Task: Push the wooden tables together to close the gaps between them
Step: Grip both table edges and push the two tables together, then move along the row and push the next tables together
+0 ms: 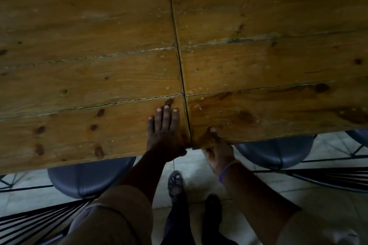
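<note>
The left wooden table [79,61] and the right wooden table [278,55] meet at a thin dark seam [179,55], so I judge this gap is almost closed and needs only a small final push. The left hand [163,135] lies spread flat on the left top, while the right hand [217,149] pinches the right table's near edge. Grey stools [87,179] stand below on a pale tiled floor [199,173] in a dim room.
</note>
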